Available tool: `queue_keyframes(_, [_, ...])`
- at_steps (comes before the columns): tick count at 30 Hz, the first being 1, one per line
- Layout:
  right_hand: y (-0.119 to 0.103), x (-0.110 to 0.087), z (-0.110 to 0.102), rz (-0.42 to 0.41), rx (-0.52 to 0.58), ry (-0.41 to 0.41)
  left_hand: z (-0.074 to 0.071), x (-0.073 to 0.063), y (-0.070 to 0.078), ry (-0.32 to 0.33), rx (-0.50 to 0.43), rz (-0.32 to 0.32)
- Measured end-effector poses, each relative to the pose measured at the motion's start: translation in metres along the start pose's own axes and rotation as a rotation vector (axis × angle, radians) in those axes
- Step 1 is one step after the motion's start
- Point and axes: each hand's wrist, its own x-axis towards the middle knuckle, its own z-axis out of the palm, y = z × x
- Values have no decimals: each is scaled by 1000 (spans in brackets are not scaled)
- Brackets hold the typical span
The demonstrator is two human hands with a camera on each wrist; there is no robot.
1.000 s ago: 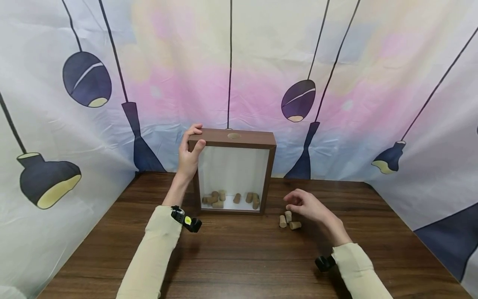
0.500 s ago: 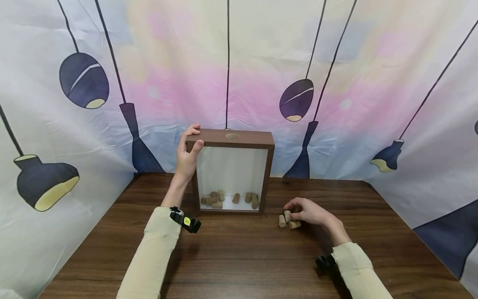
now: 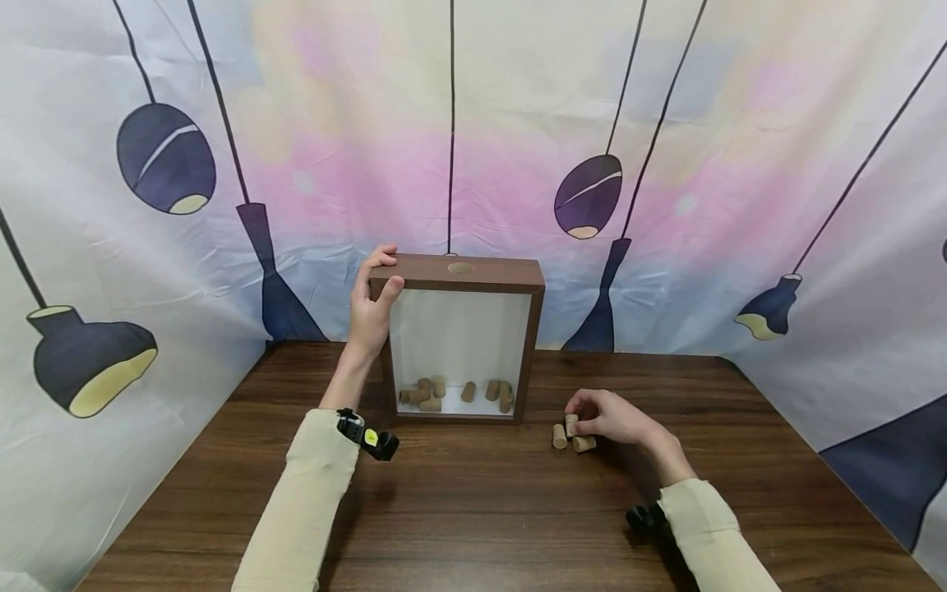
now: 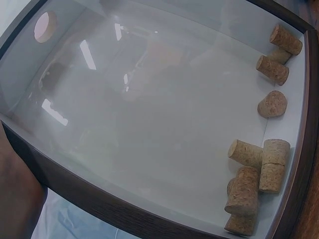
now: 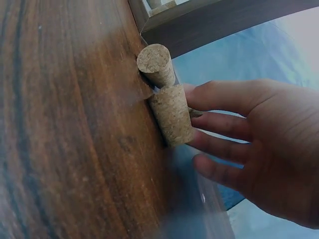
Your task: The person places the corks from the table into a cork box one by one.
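Observation:
A shallow brown wooden box (image 3: 496,274) with a clear front stands upright; its top has a round hole (image 3: 460,268). Several corks (image 3: 468,392) lie along its bottom, seen closer in the left wrist view as loose corks (image 4: 272,104). My left hand (image 3: 370,316) grips the box's upper left corner, thumb across the front edge. To the right of the box, my right hand (image 3: 617,418) pinches a small cork (image 3: 571,423) between thumb and index finger. Two other corks lie beside it, a left cork (image 3: 559,437) and a front cork (image 3: 584,444). In the right wrist view these mostly hide the pinched cork.
The box stands on a dark wooden table (image 3: 473,510). Behind it hangs a pastel cloth (image 3: 503,148) printed with lamps, which also runs along both sides. A black wrist camera (image 3: 367,436) sits on the left wrist, another camera (image 3: 645,520) on the right.
My right hand has come down to the corks, and its thumb and index finger have closed around one. My left hand keeps its grip on the box, which stays in place.

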Motion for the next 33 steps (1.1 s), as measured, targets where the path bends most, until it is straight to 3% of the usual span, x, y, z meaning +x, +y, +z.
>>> queue_keyframes(12, [-17,2,-6,-81,4,216,-2,0,0,5,-12,9])
queue_keyframes(16, [-31,1,-10,-145,-4,291,-3,-1,0,11,-17,10])
queue_keyframes(25, [-83,-8,-17,-365,-2,488,-4,-1,1,19,-13,8])
queue_keyframes(33, [-149,-29,-32,-665,11,617,-1,0,2,3,-13,-8])
